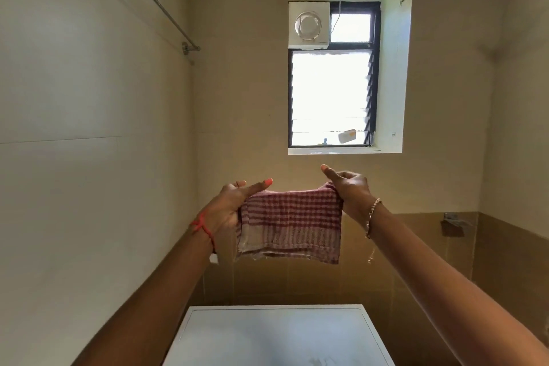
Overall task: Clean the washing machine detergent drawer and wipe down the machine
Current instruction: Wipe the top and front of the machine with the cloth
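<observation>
A folded red-and-white checked cloth (pixel 292 224) hangs in the air between my two hands, well above the washing machine. My left hand (pixel 230 206) pinches its upper left corner, and my right hand (pixel 349 187) grips its upper right corner. The white top of the washing machine (pixel 276 336) fills the bottom middle of the view, below both forearms. The detergent drawer is not in view.
A tiled wall runs close on the left with a metal rail (pixel 154 0) high up. Straight ahead is a bright window (pixel 331 98) with an exhaust fan (pixel 309 25) above it. A small metal fixture (pixel 453 221) sits on the right wall.
</observation>
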